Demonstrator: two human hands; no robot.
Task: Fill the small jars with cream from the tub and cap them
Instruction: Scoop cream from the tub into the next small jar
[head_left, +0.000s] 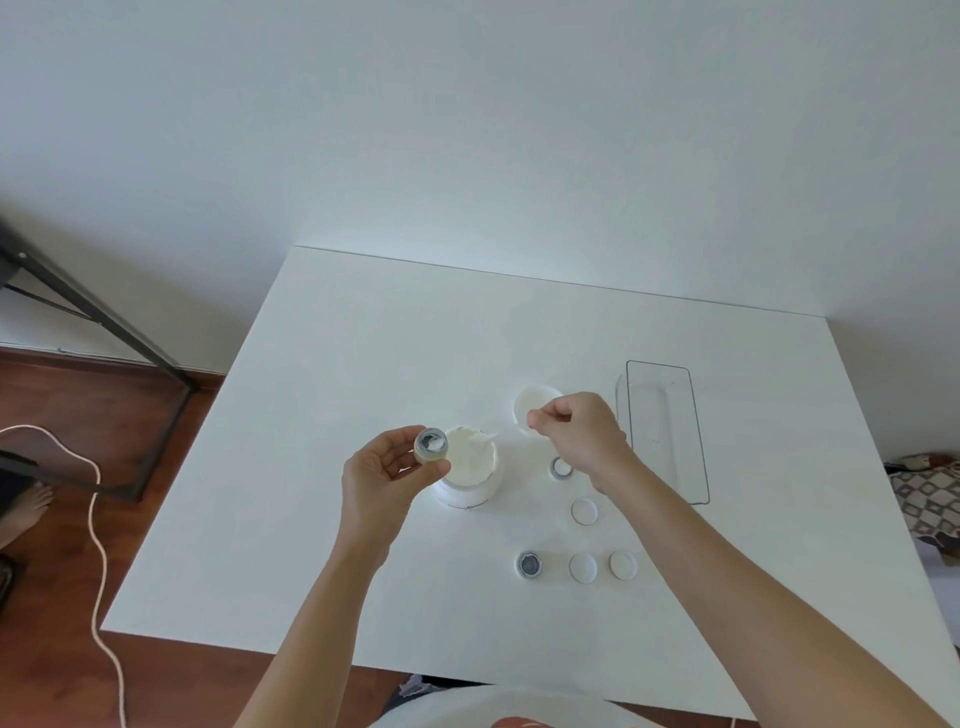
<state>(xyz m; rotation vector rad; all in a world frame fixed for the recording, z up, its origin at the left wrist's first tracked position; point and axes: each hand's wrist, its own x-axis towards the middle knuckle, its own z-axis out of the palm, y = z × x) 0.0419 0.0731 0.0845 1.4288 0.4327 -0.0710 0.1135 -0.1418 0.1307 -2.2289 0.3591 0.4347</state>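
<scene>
Head view: jar (561, 467) half behind right hand (576, 431).

no readable text, no labels, brands or numbers legible on any surface in view

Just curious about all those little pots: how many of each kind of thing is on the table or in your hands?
Small jars: 3
Small caps: 3
Tub: 1
Tub lid: 1
Spatula: 1
Clear tray: 1
Total: 10
</scene>
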